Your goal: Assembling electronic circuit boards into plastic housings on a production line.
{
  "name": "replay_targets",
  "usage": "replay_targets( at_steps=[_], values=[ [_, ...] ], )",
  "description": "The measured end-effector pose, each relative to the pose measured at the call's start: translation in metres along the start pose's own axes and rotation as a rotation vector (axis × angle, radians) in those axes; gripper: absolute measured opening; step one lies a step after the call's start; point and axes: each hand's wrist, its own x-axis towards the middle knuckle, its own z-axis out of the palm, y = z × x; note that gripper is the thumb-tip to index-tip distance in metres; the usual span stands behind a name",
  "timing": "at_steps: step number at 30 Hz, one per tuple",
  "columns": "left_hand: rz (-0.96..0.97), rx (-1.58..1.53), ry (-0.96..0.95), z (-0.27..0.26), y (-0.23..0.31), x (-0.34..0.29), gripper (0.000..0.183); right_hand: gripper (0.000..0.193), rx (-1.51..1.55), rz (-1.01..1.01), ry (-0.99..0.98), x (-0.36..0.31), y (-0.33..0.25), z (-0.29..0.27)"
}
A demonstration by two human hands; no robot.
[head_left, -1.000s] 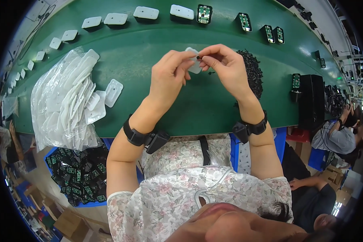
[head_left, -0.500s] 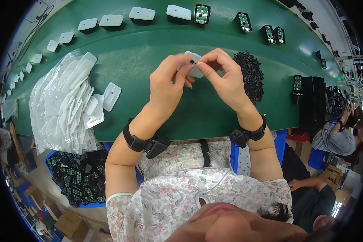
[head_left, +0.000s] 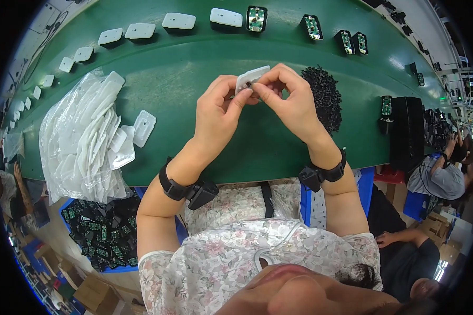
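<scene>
Above the green table (head_left: pixel 168 105), my left hand (head_left: pixel 218 113) is closed on a white plastic cover (head_left: pixel 255 75), which is tilted up. My right hand (head_left: pixel 289 100) pinches a small black part (head_left: pixel 248 84) against the cover's face, where my left thumb also rests. The exact shape of this part is partly hidden by my fingertips. Just right of my right hand lies a heap of small black parts (head_left: pixel 321 100). To the left, a clear plastic bag (head_left: pixel 79 136) spills white covers, and one loose cover (head_left: pixel 144 128) lies beside it.
Along the far side stand black housings topped with white covers (head_left: pixel 178 22) and open housings with green circuit boards (head_left: pixel 256 19). A black box (head_left: pixel 407 134) stands at the right. Below left, a blue bin (head_left: pixel 121 269) holds many circuit boards. Other people (head_left: pixel 436 176) sit at right.
The white cover has been tilted more upright in my left hand. My right fingers have brought the small black part against it. The view has shifted slightly.
</scene>
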Motion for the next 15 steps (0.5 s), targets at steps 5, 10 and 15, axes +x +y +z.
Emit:
replay_targets(
  at_steps=[5,10,15],
  values=[
    [0.062,0.101,0.018,-0.002,0.001,0.000,0.010,0.010,0.201,0.192,0.027,-0.004,0.001,0.010],
    [0.052,0.087,0.011,-0.007,0.000,0.002,0.008,0.011,0.186,0.196,0.003,-0.003,0.004,0.012],
    [0.225,0.324,-0.020,-0.003,0.009,0.000,0.006,0.013,0.496,0.226,-0.032,-0.004,0.013,0.010]
  ],
)
